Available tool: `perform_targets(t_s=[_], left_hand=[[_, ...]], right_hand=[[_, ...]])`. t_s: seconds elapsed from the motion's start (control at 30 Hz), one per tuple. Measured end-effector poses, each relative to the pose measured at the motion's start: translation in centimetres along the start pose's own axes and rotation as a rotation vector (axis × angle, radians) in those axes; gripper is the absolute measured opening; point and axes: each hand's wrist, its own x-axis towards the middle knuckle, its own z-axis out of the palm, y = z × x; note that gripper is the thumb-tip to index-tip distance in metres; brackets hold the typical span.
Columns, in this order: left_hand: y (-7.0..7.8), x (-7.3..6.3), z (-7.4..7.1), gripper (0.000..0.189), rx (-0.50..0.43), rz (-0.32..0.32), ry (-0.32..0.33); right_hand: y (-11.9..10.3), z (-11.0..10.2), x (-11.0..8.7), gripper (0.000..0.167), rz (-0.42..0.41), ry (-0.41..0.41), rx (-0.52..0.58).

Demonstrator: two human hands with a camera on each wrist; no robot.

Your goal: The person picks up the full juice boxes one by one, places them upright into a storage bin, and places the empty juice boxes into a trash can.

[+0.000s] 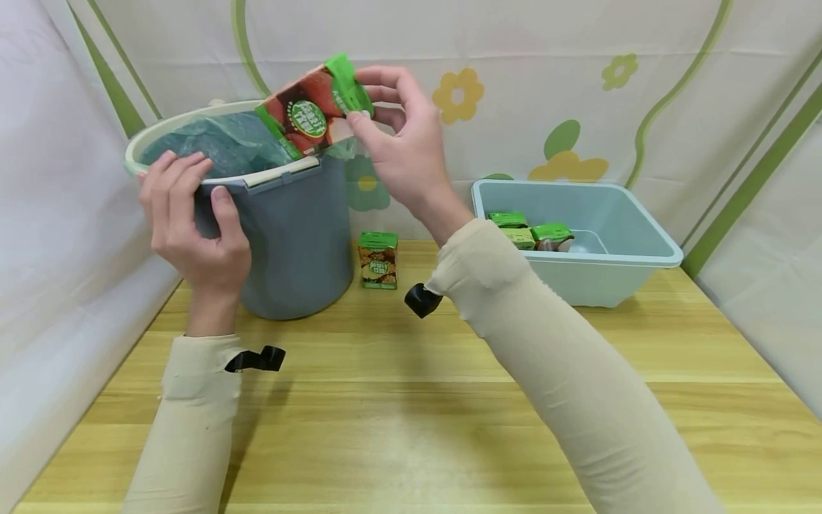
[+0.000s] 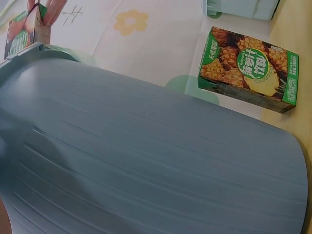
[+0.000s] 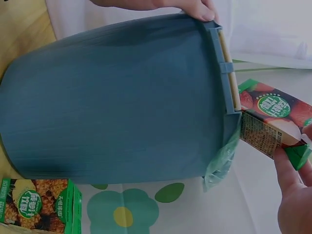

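Note:
My right hand [image 1: 411, 146] pinches the green end of a red juice box [image 1: 302, 107] with fruit pictures, held tilted over the near right rim of a blue-grey trash bin [image 1: 292, 243]. In the right wrist view, the lower end of the juice box [image 3: 275, 107] overlaps the rim. My left hand [image 1: 199, 232] grips the bin's front rim, fingers over the edge and thumb outside. A translucent green plastic bag [image 1: 221, 146] lines the bin and hangs a little over its side. Below, a pineapple juice box [image 1: 379, 265] stands upright on the table beside the bin.
A pale blue plastic tub [image 1: 604, 278] stands at the back right, with several green-topped juice boxes [image 1: 549, 235] in its left part. Behind everything hangs a white flowered cloth [image 1: 514, 43]. The wooden table [image 1: 359, 428] stretches toward the front.

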Motion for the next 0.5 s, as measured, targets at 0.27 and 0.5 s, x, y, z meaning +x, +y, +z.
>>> perform_targets(t_s=[0.27,0.5], left_hand=[[0.8,0.1,0.1,0.041,-0.010,-0.013,0.003],[0.4,0.0,0.1,0.041,-0.015,-0.011,0.012]], right_hand=[[0.2,1.7,0.1,0.037,-0.007,-0.068,-0.155],[0.4,2.7,0.1,0.036,-0.061,-0.137,-0.350]])
